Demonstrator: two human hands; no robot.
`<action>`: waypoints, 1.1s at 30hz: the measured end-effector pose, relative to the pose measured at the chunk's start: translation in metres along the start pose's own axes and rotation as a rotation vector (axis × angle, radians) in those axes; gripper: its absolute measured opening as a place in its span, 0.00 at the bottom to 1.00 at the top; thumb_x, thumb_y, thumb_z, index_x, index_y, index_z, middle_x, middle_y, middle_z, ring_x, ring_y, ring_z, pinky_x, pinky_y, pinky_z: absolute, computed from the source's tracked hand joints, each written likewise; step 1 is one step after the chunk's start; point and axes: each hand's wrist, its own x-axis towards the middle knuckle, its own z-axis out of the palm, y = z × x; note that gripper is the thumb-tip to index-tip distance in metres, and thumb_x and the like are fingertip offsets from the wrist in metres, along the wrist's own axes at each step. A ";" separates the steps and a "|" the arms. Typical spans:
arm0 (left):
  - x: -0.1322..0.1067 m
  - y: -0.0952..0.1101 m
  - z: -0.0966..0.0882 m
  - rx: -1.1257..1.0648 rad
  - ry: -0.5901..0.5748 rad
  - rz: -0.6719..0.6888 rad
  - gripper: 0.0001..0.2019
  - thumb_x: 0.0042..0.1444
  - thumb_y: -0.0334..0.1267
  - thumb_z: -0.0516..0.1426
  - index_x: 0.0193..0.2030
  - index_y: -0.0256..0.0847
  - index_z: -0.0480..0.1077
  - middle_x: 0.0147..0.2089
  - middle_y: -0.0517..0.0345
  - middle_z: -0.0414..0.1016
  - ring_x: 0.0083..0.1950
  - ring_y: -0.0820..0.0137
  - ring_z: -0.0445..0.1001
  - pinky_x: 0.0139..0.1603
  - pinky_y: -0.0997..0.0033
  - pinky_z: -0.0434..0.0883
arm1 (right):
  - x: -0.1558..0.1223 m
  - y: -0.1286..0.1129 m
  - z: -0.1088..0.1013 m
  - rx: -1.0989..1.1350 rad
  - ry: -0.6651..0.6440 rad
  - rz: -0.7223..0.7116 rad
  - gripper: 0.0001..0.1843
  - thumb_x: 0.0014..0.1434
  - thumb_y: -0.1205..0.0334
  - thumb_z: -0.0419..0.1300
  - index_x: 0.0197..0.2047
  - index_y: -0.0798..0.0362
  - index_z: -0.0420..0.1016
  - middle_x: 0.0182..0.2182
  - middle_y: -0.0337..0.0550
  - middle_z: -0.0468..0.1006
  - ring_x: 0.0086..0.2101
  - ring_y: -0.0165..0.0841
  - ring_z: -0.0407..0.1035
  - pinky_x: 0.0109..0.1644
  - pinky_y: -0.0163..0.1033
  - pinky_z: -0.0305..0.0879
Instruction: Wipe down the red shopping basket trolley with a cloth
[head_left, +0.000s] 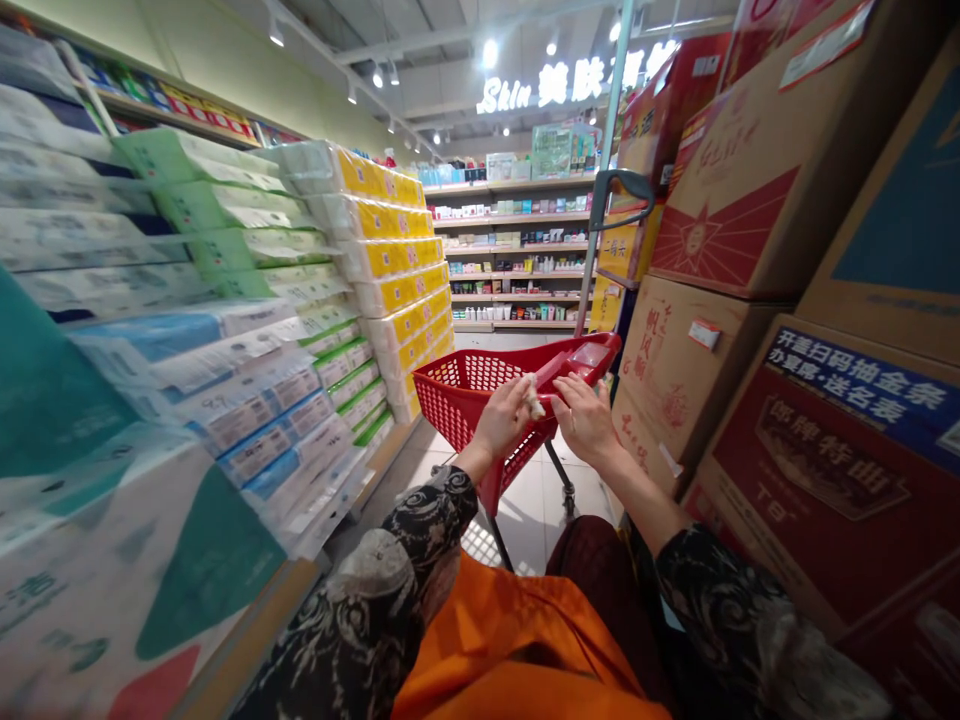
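A red plastic shopping cart (459, 398) with perforated basket walls stands in front of me. My left hand (501, 420) is at its near edge, fingers closed on a small crumpled whitish cloth (534, 397). On the red solid part at the cart's right end (589, 357) lies my right hand (589, 420), its fingers stretched out and slightly apart, touching the surface. Nothing shows in the right hand. The underside of both palms is hidden.
Stacked tissue packs (390, 250) line the left side. Cardboard cartons (720, 210) are piled high close on the right. A pole with a grey loop handle (598, 200) rises behind the cart. Product shelves (517, 222) stand at the back, beyond a tiled floor (529, 495).
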 end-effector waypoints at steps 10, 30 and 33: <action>0.016 0.003 0.018 0.145 -0.133 -0.082 0.20 0.59 0.36 0.48 0.58 0.38 0.61 0.56 0.51 0.70 0.57 0.68 0.66 0.60 0.62 0.59 | -0.006 -0.005 -0.004 -0.127 -0.019 0.010 0.20 0.62 0.59 0.46 0.51 0.53 0.73 0.52 0.49 0.73 0.57 0.45 0.57 0.62 0.61 0.35; -0.006 -0.002 0.041 0.424 -0.176 -0.070 0.25 0.61 0.34 0.42 0.66 0.41 0.49 0.63 0.47 0.62 0.64 0.64 0.59 0.66 0.42 0.41 | -0.013 0.025 -0.008 -0.295 -0.028 -0.055 0.19 0.60 0.60 0.48 0.49 0.57 0.72 0.51 0.53 0.73 0.55 0.47 0.58 0.61 0.64 0.30; -0.009 -0.005 0.046 0.405 -0.183 -0.084 0.25 0.62 0.34 0.41 0.66 0.40 0.48 0.65 0.47 0.59 0.65 0.65 0.57 0.66 0.41 0.41 | -0.006 0.014 -0.003 -0.353 -0.089 -0.044 0.18 0.59 0.59 0.49 0.45 0.57 0.74 0.45 0.55 0.75 0.49 0.46 0.62 0.61 0.62 0.33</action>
